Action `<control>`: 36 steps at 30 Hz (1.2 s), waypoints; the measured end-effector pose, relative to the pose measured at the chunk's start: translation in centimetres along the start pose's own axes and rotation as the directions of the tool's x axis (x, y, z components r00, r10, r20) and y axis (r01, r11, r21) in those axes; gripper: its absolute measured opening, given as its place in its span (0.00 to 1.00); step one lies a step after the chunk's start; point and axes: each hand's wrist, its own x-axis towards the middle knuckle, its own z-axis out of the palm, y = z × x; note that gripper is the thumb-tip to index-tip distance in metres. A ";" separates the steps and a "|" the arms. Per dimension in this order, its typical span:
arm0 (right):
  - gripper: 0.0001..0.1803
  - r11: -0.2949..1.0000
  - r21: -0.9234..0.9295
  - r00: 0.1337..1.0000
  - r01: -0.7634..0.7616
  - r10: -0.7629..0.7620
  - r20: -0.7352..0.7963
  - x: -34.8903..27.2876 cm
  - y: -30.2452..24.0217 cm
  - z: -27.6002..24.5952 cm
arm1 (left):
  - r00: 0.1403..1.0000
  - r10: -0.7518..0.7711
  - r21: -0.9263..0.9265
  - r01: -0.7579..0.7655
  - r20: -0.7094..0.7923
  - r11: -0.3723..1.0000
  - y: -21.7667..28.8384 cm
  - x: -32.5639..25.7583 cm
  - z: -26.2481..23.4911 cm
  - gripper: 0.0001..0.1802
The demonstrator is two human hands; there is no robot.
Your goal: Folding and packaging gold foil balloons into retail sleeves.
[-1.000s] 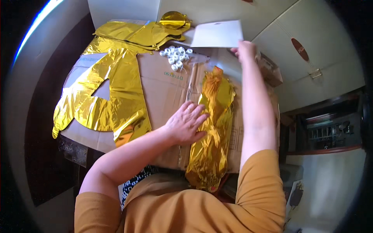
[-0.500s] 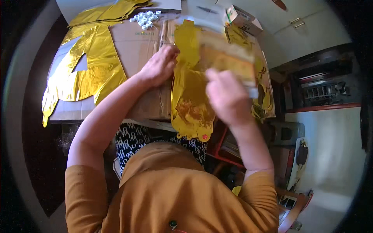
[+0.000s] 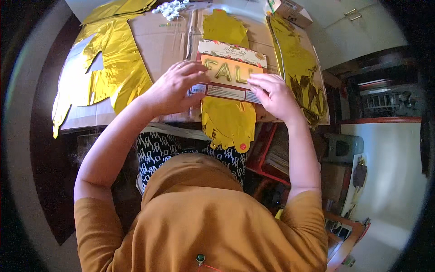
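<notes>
Both hands hold a flat printed card package showing gold letters, lying over a deflated gold foil balloon on a flattened cardboard sheet. My left hand grips the card's left edge, fingers on top. On the card's lower right corner rests my right hand, pinching it. The balloon's lower end hangs over the table's front edge.
Large gold foil balloon letters lie at the left and another gold foil piece at the right. A pile of small white rolls sits at the back, a small cardboard box at the back right. Cluttered shelves stand below right.
My right hand brought the card package from the far side of the table down onto the gold balloon. My left hand moved off the balloon and took the card's left edge.
</notes>
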 end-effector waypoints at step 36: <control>0.26 0.961 -0.175 0.976 0.214 -0.202 0.085 -2.5 1.9 1.2 | 0.999 -0.027 0.097 0.023 0.045 0.995 3.6 -1.3 1.8 0.35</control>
